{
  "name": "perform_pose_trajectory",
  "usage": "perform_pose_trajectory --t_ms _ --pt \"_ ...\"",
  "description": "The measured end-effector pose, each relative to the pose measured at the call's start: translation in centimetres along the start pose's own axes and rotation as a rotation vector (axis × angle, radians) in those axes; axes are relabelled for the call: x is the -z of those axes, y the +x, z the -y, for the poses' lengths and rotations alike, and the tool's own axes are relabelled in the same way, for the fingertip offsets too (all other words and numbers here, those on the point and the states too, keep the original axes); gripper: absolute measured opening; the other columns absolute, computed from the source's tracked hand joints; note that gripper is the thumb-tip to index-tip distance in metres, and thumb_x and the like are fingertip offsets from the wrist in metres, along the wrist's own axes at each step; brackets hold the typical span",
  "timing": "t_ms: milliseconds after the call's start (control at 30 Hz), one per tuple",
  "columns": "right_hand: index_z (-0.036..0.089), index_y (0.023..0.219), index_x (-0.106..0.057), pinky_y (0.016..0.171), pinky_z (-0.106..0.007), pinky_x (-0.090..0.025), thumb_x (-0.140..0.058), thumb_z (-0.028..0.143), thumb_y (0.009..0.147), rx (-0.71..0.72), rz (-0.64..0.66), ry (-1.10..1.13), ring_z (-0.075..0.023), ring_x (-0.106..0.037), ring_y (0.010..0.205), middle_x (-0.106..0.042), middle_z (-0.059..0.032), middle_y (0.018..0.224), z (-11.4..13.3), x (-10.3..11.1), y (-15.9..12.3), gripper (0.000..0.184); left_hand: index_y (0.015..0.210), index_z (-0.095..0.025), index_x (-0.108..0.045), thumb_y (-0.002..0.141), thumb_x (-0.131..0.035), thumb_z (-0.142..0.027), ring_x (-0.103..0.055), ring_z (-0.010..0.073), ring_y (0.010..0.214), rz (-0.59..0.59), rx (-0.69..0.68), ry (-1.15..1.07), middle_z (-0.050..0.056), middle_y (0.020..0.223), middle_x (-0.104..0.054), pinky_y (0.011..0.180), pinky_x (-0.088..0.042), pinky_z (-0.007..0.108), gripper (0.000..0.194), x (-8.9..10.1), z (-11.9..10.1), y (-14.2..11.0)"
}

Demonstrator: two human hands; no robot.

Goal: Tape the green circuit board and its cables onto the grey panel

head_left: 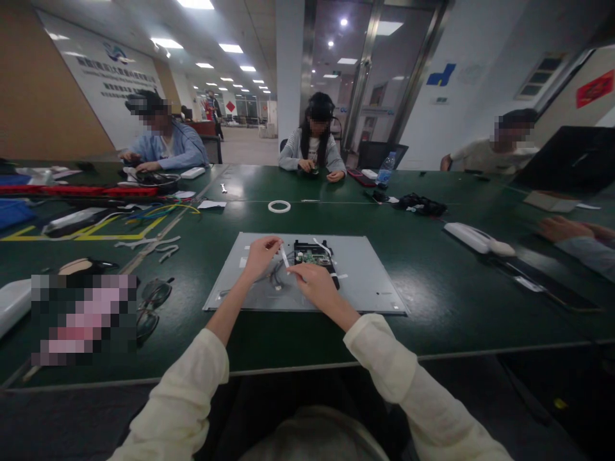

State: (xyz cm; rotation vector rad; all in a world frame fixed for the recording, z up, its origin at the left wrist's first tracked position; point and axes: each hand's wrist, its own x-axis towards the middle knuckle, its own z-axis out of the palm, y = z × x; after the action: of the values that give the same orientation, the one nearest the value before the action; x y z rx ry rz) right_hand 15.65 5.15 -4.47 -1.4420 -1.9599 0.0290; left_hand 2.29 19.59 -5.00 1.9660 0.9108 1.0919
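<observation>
A short white strip of tape (pixel 285 257) is stretched between my two hands. Its upper end is pinched in the fingers of my left hand (pixel 261 256); the lower end is in the closed fingertips of my right hand (pixel 316 285). Both hands are above a flat grey panel (pixel 369 275) lying on the table. A green circuit board (pixel 312 257) in a black frame sits on the panel, partly hidden by my right hand. Grey cables (pixel 275 276) run beside the board, and small white strips stick to the panel.
Beyond the panel lies a roll of white tape (pixel 279 206). Sunglasses (pixel 152 307) are at the left, and a long white device (pixel 473 239) is at the right. A water bottle (pixel 385 169) stands across the green table (pixel 432 307). Several people sit around it.
</observation>
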Motion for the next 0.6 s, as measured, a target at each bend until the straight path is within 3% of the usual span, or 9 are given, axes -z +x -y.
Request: perform_pose_trajectory --t_ms 267,400,600 --pt "0.019 0.084 -0.071 0.085 -0.031 -0.049 -0.053 0.003 0.069 -0.191 -0.125 0.337 -0.0167 -0.065 0.087 -0.070 -0.0019 0.091 0.7 0.2 0.5 0.028 0.080 -0.016 -0.069 0.078 -0.053 -0.036 -0.061 0.0130 0.061 -0.189 -0.039 -0.028 0.002 0.070 -0.067 0.054 -0.047 0.021 0.026 0.6 -1.3 0.0" --pt "0.015 0.081 -0.071 0.078 -0.032 -0.053 -0.058 0.011 0.068 -0.360 -0.104 0.580 -0.0182 -0.067 0.080 -0.071 -0.0059 0.085 0.8 0.1 0.6 0.019 0.081 -0.016 -0.069 0.078 -0.054 -0.036 -0.060 0.0126 0.061 -0.213 -0.043 -0.042 0.002 0.071 -0.067 0.054 -0.046 0.021 0.025 0.7 -1.8 -0.1" --pt "0.013 0.082 -0.069 0.082 -0.034 -0.052 -0.066 0.024 0.066 -0.438 -0.015 0.848 -0.0189 -0.067 0.081 -0.071 -0.0074 0.085 0.6 0.1 0.7 0.020 0.081 -0.016 -0.068 0.078 -0.053 -0.035 -0.060 0.0124 0.063 -0.232 -0.049 -0.027 0.002 0.072 -0.067 0.055 -0.046 0.020 0.025 0.8 -2.3 -0.3"
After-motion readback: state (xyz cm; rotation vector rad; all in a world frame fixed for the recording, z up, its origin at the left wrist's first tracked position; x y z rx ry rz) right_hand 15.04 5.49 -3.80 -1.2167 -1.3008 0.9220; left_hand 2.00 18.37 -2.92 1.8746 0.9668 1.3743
